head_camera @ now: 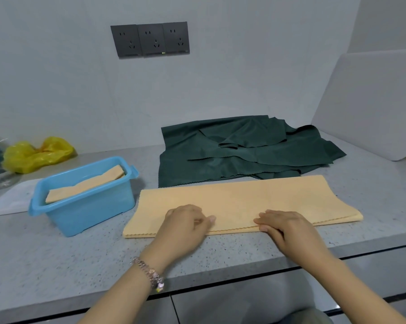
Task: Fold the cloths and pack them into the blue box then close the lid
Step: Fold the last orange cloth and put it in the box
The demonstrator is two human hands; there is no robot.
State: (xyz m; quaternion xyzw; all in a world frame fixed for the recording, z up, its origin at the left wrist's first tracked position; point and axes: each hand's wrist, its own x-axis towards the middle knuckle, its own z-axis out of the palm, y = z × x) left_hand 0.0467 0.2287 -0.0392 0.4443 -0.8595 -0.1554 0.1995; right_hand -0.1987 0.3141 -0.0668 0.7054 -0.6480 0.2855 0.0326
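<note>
Crumpled yellow plastic bag on speckled grey countertop, three dark wall sockets, pale leaning board

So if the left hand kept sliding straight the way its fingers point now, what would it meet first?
The left hand lies on the orange cloth with its fingers pointing right along the near edge. Going straight on, it would most likely meet the fingertips of the right hand, which rests on the same cloth close by.
</note>
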